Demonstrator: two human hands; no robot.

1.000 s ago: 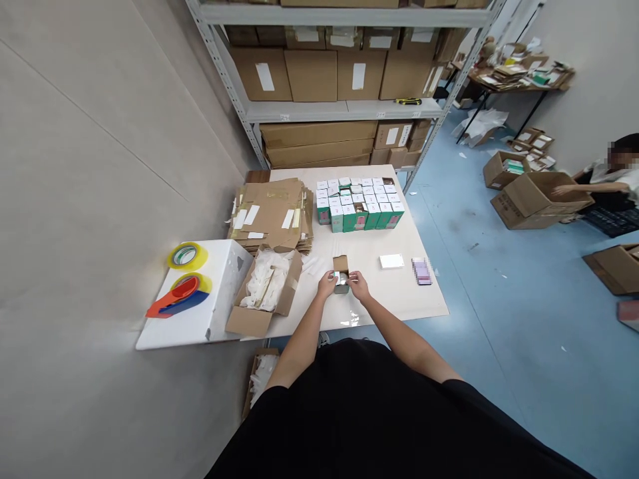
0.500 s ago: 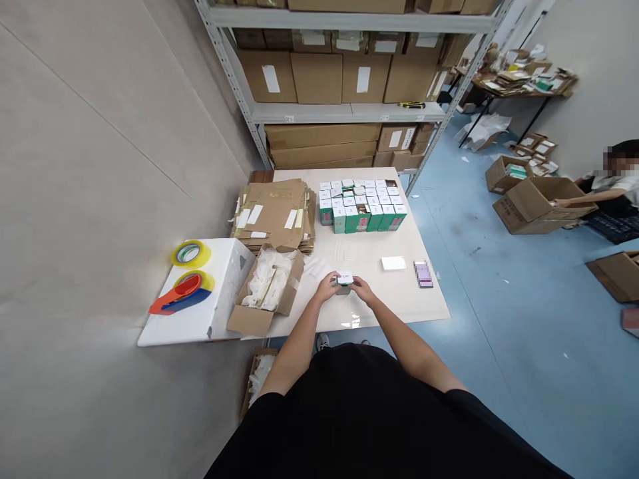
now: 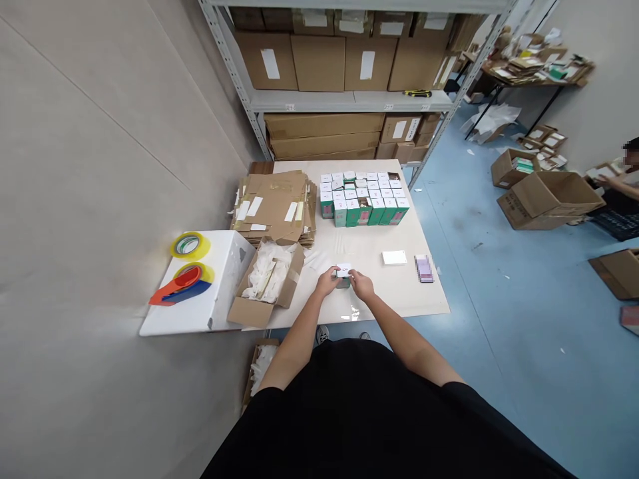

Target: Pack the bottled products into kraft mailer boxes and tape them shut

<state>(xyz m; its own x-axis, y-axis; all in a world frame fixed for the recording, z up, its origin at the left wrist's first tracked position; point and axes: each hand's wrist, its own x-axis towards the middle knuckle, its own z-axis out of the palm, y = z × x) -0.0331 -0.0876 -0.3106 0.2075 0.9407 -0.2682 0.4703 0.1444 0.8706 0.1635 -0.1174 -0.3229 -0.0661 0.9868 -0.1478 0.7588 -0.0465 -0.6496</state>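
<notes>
A small green box with a white top (image 3: 343,273) stands on the white table (image 3: 399,293) near its front edge. My left hand (image 3: 327,282) grips its left side and my right hand (image 3: 362,285) grips its right side, fingers curled on the closed lid. Behind it, a block of several matching green and white boxes (image 3: 364,199) stands in rows at the back of the table.
A stack of flattened cardboard (image 3: 274,207) lies at the back left. An open carton of white bags (image 3: 267,283) sits to my left, with tape rolls (image 3: 190,246) and a red dispenser (image 3: 180,291) beyond. A white card (image 3: 394,257) and a small stack (image 3: 424,268) lie right. A person (image 3: 624,179) works by floor cartons (image 3: 549,196).
The small box had its brown flap standing open a second ago; the lid is now closed, showing the white top, with both hands still on it.
</notes>
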